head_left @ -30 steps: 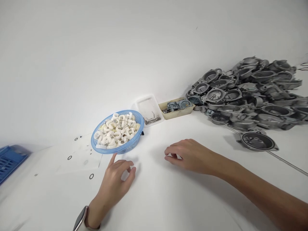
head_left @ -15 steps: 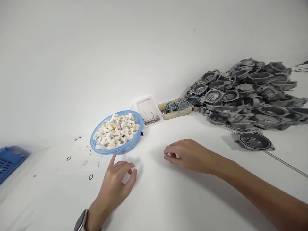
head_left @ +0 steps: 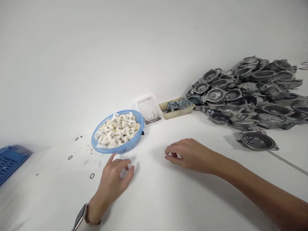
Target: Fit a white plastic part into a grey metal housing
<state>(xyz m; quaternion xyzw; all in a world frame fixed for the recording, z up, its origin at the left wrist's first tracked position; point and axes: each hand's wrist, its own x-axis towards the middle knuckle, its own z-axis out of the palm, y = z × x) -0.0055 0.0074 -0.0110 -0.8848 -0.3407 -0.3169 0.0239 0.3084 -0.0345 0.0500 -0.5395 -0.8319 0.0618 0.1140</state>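
My left hand (head_left: 114, 178), with a watch on the wrist, hovers low over the white table (head_left: 154, 195). Its fingers are spread and bent, thumb apart, and nothing is in them. The fingertips come close to the near rim of a blue plastic basket (head_left: 132, 146) full of white plastic floats (head_left: 118, 134), curved like horseshoes. Whether a finger touches the basket, I cannot tell. To the right, my right hand (head_left: 189, 154) rests near the table with curled fingers, a gap between thumb and forefinger, and holds nothing.
Behind the basket stand a white tray (head_left: 147, 107) with thin metal pins and a beige tray (head_left: 180, 113) of small metal parts. A big heap of grey metal bowls (head_left: 240, 96) covers the right side, one bowl (head_left: 259, 141) lying in front. Black rings (head_left: 92, 175) and a blue crate (head_left: 12, 162) are left.
The view has shifted slightly. My left hand has moved a little left and its fingers have shifted slightly. The right hand keeps nearly the same pose.
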